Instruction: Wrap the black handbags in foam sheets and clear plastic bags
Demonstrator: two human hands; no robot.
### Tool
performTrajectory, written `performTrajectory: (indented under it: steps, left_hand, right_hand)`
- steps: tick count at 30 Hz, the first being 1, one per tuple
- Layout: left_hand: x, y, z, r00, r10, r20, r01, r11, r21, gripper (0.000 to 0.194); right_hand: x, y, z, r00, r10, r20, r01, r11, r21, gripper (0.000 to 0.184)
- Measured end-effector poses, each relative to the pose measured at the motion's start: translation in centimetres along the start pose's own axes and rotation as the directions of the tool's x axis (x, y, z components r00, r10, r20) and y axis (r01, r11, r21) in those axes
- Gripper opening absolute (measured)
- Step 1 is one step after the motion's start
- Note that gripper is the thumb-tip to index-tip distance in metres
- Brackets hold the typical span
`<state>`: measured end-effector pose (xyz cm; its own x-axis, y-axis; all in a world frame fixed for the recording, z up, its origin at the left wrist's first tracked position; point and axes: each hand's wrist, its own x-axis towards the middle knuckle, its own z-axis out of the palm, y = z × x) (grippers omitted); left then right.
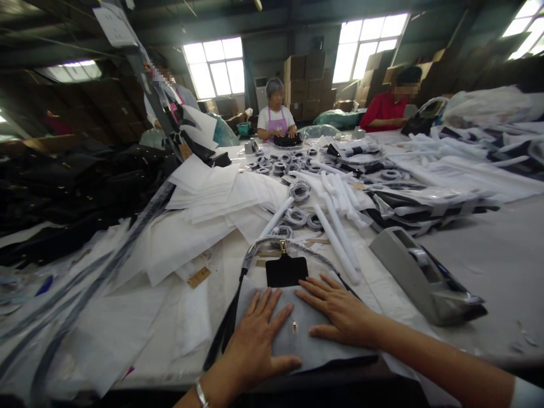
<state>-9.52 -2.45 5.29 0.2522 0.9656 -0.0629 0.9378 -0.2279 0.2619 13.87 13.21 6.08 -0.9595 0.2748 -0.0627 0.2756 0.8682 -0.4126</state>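
Note:
My left hand (257,340) lies flat, fingers spread, on a grey fabric sheet (297,334) that covers a black bag (221,334) at the table's near edge. My right hand (340,311) rests flat on the same sheet, fingers stretched toward the left. A small metal clasp (294,326) pokes through the sheet between the two hands. Just beyond the fingers sits a black leather tab (287,271) with a gold buckle, and a wrapped handle (293,245) arches over it.
A grey tape dispenser (420,272) stands at the right. White paper rolls (335,226), coiled straps (295,217) and tissue sheets (204,198) fill the table. Black bags (63,192) pile up at the left. Other people work at the far end.

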Motion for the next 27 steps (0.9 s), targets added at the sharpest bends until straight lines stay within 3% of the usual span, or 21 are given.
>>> performTrajectory:
  steps: [3,5,7,9,12,15,18,20,22,27]
  left_hand:
    - [0.0,0.0,0.5,1.000,-0.013,-0.005,0.013,1.000,-0.011,0.091]
    - [0.1,0.1,0.6,1.000,-0.017,0.008,0.017,0.999,-0.034,0.092]
    - [0.2,0.1,0.5,1.000,-0.022,0.016,0.023,0.998,-0.062,0.093]
    - [0.2,0.1,0.4,0.999,-0.033,0.025,0.035,0.996,-0.082,0.093]
    - [0.2,0.1,0.2,0.998,-0.050,0.042,0.054,0.994,-0.092,0.093]
    - [0.1,0.0,0.3,0.998,-0.047,0.033,0.049,0.995,-0.089,0.094]
    - [0.0,-0.1,0.6,1.000,-0.023,-0.005,0.022,0.996,-0.083,0.093]
    - [0.0,-0.1,0.8,0.999,-0.005,-0.044,0.001,0.997,-0.075,0.092]
    - [0.0,-0.1,0.8,0.997,0.008,-0.078,-0.013,0.998,-0.064,0.092]
    - [-0.1,0.2,0.7,0.992,0.020,-0.127,-0.031,0.996,-0.087,0.096]
  right_hand:
    - [0.4,-0.1,-0.8,1.000,-0.010,-0.006,0.010,1.000,0.030,0.073]
    - [1.6,-0.1,-1.7,0.993,0.040,-0.111,-0.030,0.996,0.086,0.055]
    - [3.7,0.2,-2.5,0.958,0.147,-0.248,-0.115,0.983,0.140,0.040]
    - [6.4,0.9,-2.9,0.914,0.245,-0.325,-0.198,0.965,0.171,0.036]
    - [10.4,2.0,-3.1,0.889,0.330,-0.317,-0.275,0.939,0.207,0.034]
    - [12.7,2.5,-3.2,0.879,0.385,-0.281,-0.307,0.908,0.284,0.029]
    - [12.1,1.5,-3.4,0.899,0.351,-0.263,-0.242,0.897,0.369,0.042]
    - [10.6,0.1,-3.5,0.923,0.282,-0.263,-0.157,0.897,0.412,0.061]
    - [8.6,-1.4,-3.2,0.940,0.207,-0.272,-0.074,0.901,0.427,0.067]
    - [4.4,-3.5,-0.9,0.950,0.004,-0.311,0.095,0.948,0.303,0.018]
